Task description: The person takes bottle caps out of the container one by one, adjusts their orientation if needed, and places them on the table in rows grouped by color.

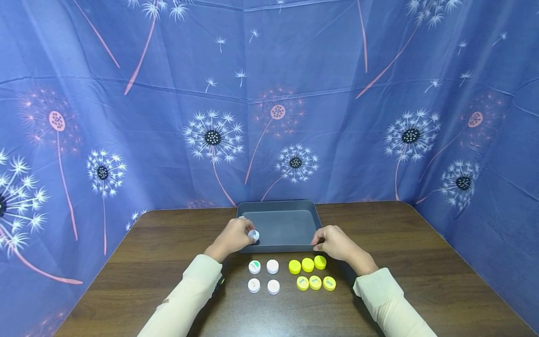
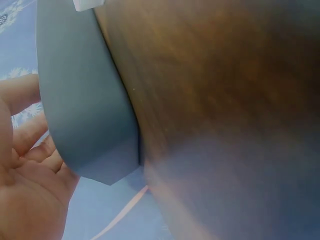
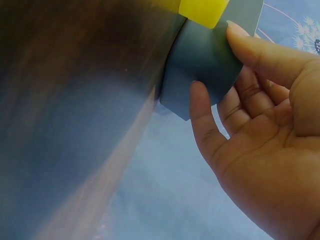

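Observation:
My left hand [image 1: 236, 236] pinches a pale round bottle cap [image 1: 253, 235] with a bluish mark over the left front corner of a dark grey tray [image 1: 280, 249]. In the left wrist view, the fingers [image 2: 30, 132] pass behind the tray's wall [image 2: 90, 100]. My right hand [image 1: 337, 242] is at the front right corner of the tray, its thumb and fingers bent at the rim. The right wrist view shows some fingertips hidden behind the tray wall [image 3: 200, 60], so whether they pinch anything is unclear.
In front of the tray, several white caps [image 1: 273, 267] stand in two rows on the wooden table [image 1: 139, 276]. Several yellow caps [image 1: 308, 265] stand to their right, also in two rows. A blue dandelion-print cloth [image 1: 252, 93] hangs behind the table.

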